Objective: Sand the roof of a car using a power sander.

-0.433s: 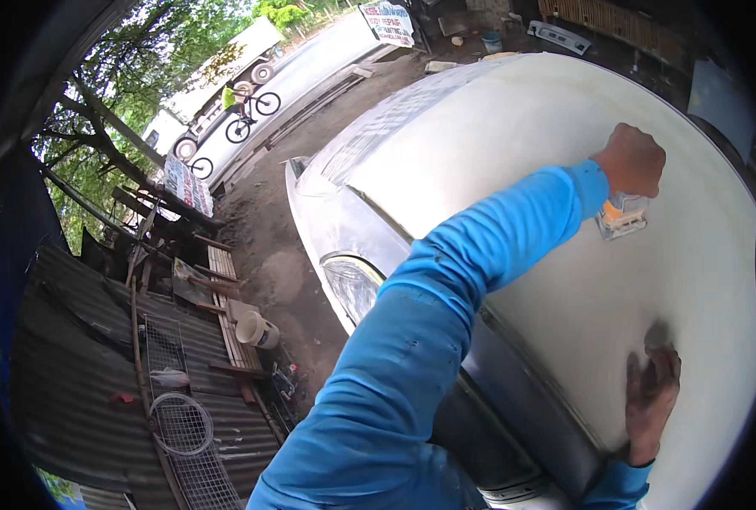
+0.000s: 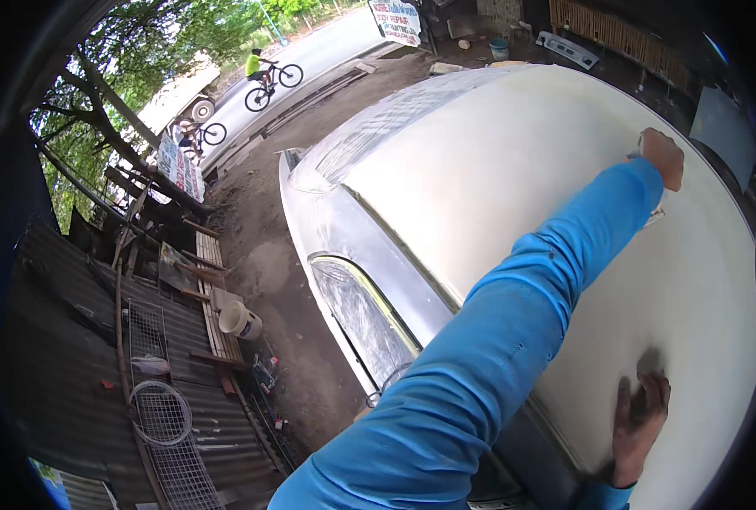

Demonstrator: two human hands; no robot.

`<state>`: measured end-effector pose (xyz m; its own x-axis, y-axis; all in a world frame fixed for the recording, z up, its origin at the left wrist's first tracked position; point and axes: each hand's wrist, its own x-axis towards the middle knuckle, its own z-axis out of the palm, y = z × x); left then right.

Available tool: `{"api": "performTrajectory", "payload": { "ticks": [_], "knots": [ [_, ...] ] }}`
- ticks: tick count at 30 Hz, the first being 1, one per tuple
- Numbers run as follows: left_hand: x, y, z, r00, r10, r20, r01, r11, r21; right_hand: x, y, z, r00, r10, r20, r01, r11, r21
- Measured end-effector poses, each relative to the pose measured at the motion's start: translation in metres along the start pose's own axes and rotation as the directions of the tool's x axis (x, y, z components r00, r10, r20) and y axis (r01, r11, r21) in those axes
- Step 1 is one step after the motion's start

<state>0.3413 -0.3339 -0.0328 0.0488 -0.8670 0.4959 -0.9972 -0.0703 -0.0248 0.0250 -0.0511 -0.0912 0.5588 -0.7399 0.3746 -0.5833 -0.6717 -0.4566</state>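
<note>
My left hand (image 2: 660, 157), at the end of my blue sleeve stretched across the view, is closed on a sander-like tool (image 2: 655, 214). The tool is mostly hidden behind my hand and wrist and rests on the pale, matte car roof (image 2: 497, 161). Lower right, my right hand (image 2: 640, 416) lies on the same roof with its fingers apart and bent slightly, holding nothing. Along the roof's left side are a dark seam and a side window (image 2: 352, 310) covered in crumpled plastic with yellowish edging.
Corrugated sheets (image 2: 63, 348) with wire racks (image 2: 153, 408), planks and a white bucket (image 2: 240, 320) line the left. Beyond the dirt ground (image 2: 259, 255), two people on bicycles (image 2: 259, 76) and a truck (image 2: 199, 109) are on the road. A loose bumper (image 2: 565, 49) lies behind the car.
My left hand and tool have moved farther right along the roof. My view has shifted, showing more side window. The cyclists have moved rightward along the road.
</note>
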Motion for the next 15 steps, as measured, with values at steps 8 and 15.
{"api": "performTrajectory", "payload": {
  "ticks": [8,15],
  "knots": [
    [-0.088,0.034,-0.049,0.962,0.272,0.013,-0.265,0.947,-0.181,0.001,0.005,0.005,1.0,-0.001,-0.001,0.001,0.997,0.081],
    [-0.187,0.083,-0.118,0.893,0.438,0.101,-0.415,0.889,-0.194,-0.023,-0.008,-0.041,0.976,-0.058,-0.212,0.082,0.991,0.105]
  ]
}}
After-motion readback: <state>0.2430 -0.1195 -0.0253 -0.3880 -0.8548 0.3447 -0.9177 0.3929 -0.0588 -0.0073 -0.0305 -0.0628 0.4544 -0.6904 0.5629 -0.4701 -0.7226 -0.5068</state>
